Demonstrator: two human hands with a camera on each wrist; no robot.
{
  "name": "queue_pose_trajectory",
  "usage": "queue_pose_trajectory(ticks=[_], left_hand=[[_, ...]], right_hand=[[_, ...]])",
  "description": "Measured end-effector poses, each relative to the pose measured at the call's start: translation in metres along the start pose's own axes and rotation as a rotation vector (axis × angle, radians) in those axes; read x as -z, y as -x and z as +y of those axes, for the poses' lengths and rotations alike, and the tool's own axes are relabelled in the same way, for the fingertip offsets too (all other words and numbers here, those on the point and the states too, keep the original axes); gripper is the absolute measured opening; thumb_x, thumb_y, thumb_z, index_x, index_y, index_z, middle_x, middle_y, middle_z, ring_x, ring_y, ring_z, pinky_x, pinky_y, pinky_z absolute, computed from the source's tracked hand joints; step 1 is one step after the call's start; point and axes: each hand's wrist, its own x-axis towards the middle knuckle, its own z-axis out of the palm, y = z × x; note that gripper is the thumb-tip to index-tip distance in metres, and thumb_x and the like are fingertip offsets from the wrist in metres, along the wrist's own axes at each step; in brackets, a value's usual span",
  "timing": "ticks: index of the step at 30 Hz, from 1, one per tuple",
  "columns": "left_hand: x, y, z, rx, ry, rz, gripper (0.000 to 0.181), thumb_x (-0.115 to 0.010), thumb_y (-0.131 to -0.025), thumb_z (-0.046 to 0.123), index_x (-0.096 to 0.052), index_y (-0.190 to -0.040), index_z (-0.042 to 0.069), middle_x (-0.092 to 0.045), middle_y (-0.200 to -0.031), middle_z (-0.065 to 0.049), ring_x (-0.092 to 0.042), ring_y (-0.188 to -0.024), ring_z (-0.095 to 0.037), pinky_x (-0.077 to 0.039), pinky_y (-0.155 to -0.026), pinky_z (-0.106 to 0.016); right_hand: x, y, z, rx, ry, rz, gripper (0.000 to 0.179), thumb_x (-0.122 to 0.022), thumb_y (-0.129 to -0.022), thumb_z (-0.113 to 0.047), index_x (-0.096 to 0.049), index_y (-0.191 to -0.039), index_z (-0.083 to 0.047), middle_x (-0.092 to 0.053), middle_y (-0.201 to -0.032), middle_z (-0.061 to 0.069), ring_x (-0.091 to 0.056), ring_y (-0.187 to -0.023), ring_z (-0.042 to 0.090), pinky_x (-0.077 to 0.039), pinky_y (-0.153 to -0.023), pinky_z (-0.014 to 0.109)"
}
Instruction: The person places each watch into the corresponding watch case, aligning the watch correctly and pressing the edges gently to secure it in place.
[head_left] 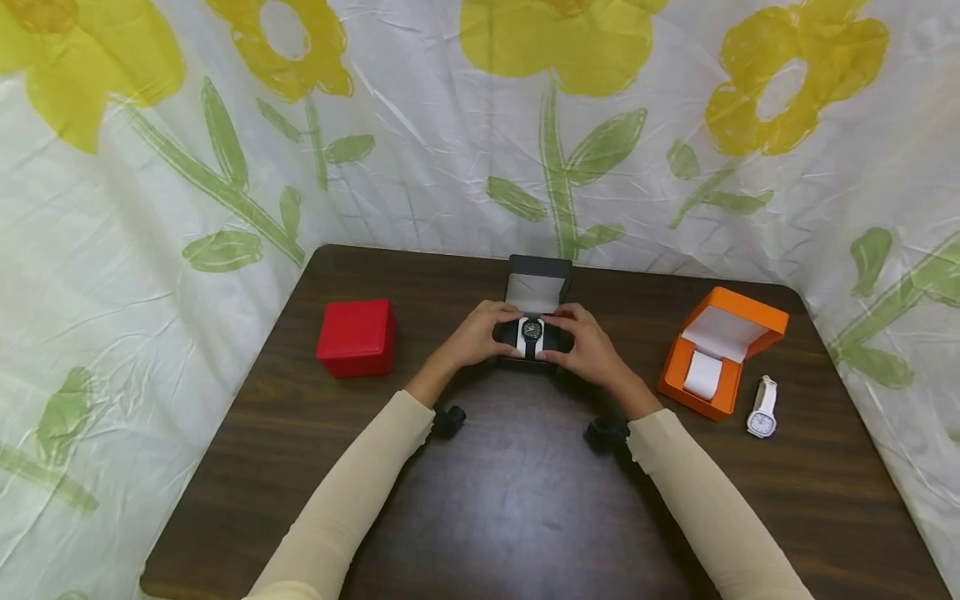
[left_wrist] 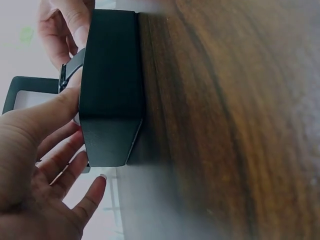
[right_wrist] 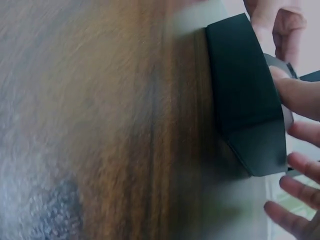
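An open black watch box (left_wrist: pixel 111 65) stands on the table, its pale-lined lid (head_left: pixel 535 287) raised at the back. In its mouth sits a white cushion (head_left: pixel 521 337) with a black wristwatch (head_left: pixel 532 330) wrapped round it, dial facing up. My left hand (head_left: pixel 480 335) pinches the cushion's left side between thumb and fingers. On the opposite side my right hand (head_left: pixel 589 346) pinches it the same way, its other fingers spread beside the box in the right wrist view. The box front hides the lower part of the cushion in both wrist views.
A closed red box (head_left: pixel 356 337) stands at the left. At the right an open orange box (head_left: pixel 675 367) holds a white cushion (head_left: pixel 703 374), and a white watch (head_left: pixel 763 408) lies beside it. A flowered curtain (head_left: pixel 420 167) hangs behind the dark wooden table (head_left: pixel 487 517).
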Motion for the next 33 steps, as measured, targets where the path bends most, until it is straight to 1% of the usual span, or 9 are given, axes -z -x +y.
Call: queue_pose_trajectory(ticks=[6, 12, 17, 20, 24, 26, 29, 31, 33], left_hand=[[-0.001, -0.002, 0.003, 0.022, 0.001, -0.026, 0.068, -0.091, -0.077, 0.023, -0.063, -0.136, 0.001, -0.058, -0.136, -0.014, -0.047, -0.128, -0.032, -0.040, -0.110, -0.043], [-0.003, -0.003, 0.004, 0.034, 0.031, 0.004, 0.069, -0.093, -0.074, 0.021, -0.064, -0.134, 0.001, -0.055, -0.131, -0.017, -0.047, -0.124, -0.034, -0.041, -0.108, -0.044], [0.000, -0.001, 0.003, 0.033, 0.028, -0.030, 0.069, -0.090, -0.079, 0.024, -0.061, -0.138, 0.002, -0.054, -0.135, -0.017, -0.046, -0.127, -0.034, -0.040, -0.110, -0.045], [0.007, -0.001, 0.002, 0.017, 0.038, -0.043, 0.069, -0.087, -0.082, 0.026, -0.059, -0.140, 0.002, -0.055, -0.137, -0.017, -0.047, -0.130, -0.033, -0.040, -0.111, -0.045], [0.021, -0.001, 0.003, 0.044, 0.157, -0.019, 0.061, -0.081, -0.089, 0.023, -0.058, -0.142, 0.001, -0.059, -0.136, -0.017, -0.057, -0.125, -0.030, -0.050, -0.103, -0.043], [0.027, -0.001, 0.004, 0.081, 0.222, 0.056, 0.050, -0.077, -0.093, 0.021, -0.063, -0.137, 0.002, -0.064, -0.132, -0.014, -0.064, -0.117, -0.027, -0.054, -0.096, -0.041], [0.034, -0.004, 0.003, 0.136, 0.284, 0.234, 0.035, -0.073, -0.096, 0.021, -0.071, -0.127, 0.005, -0.071, -0.123, -0.010, -0.069, -0.107, -0.023, -0.056, -0.091, -0.039], [0.038, -0.007, 0.003, 0.178, 0.305, 0.333, 0.033, -0.071, -0.098, 0.024, -0.072, -0.126, 0.007, -0.071, -0.123, -0.008, -0.069, -0.108, -0.022, -0.055, -0.092, -0.039], [0.043, -0.012, 0.004, 0.223, 0.345, 0.368, 0.039, -0.067, -0.100, 0.030, -0.067, -0.133, 0.010, -0.068, -0.129, -0.009, -0.067, -0.113, -0.024, -0.054, -0.095, -0.042]], right_hand=[[-0.003, 0.003, -0.001, -0.089, 0.015, 0.011, 0.064, -0.087, -0.082, -0.037, -0.065, -0.138, -0.014, -0.044, -0.139, 0.015, -0.046, -0.125, 0.034, -0.048, -0.096, 0.055], [-0.004, 0.007, 0.001, -0.156, -0.043, 0.021, 0.065, -0.085, -0.083, -0.040, -0.063, -0.141, -0.019, -0.045, -0.136, 0.018, -0.048, -0.118, 0.036, -0.048, -0.092, 0.056], [-0.004, 0.010, 0.007, -0.113, -0.022, 0.000, 0.069, -0.081, -0.086, -0.043, -0.057, -0.147, -0.022, -0.045, -0.143, 0.022, -0.045, -0.128, 0.041, -0.042, -0.102, 0.061], [-0.001, 0.009, 0.008, -0.062, -0.010, -0.004, 0.070, -0.079, -0.088, -0.043, -0.053, -0.150, -0.024, -0.043, -0.149, 0.024, -0.042, -0.134, 0.045, -0.037, -0.107, 0.066], [0.010, 0.008, 0.008, -0.001, -0.045, 0.022, 0.061, -0.077, -0.091, -0.034, -0.057, -0.146, -0.019, -0.046, -0.148, 0.026, -0.042, -0.135, 0.047, -0.036, -0.108, 0.067], [0.017, 0.008, 0.006, 0.006, -0.077, 0.117, 0.048, -0.076, -0.093, -0.030, -0.065, -0.138, -0.014, -0.054, -0.142, 0.024, -0.049, -0.132, 0.043, -0.040, -0.106, 0.063], [0.028, 0.005, 0.004, -0.030, -0.131, 0.367, 0.029, -0.073, -0.096, -0.026, -0.076, -0.120, -0.009, -0.069, -0.124, 0.015, -0.064, -0.114, 0.031, -0.051, -0.097, 0.041], [0.034, 0.001, 0.002, -0.089, -0.188, 0.503, 0.027, -0.069, -0.099, -0.029, -0.078, -0.114, -0.008, -0.074, -0.115, 0.010, -0.069, -0.103, 0.025, -0.053, -0.087, 0.033], [0.041, -0.006, 0.000, -0.152, -0.250, 0.550, 0.032, -0.065, -0.101, -0.033, -0.076, -0.118, -0.009, -0.074, -0.114, 0.008, -0.069, -0.100, 0.023, -0.052, -0.086, 0.030]])
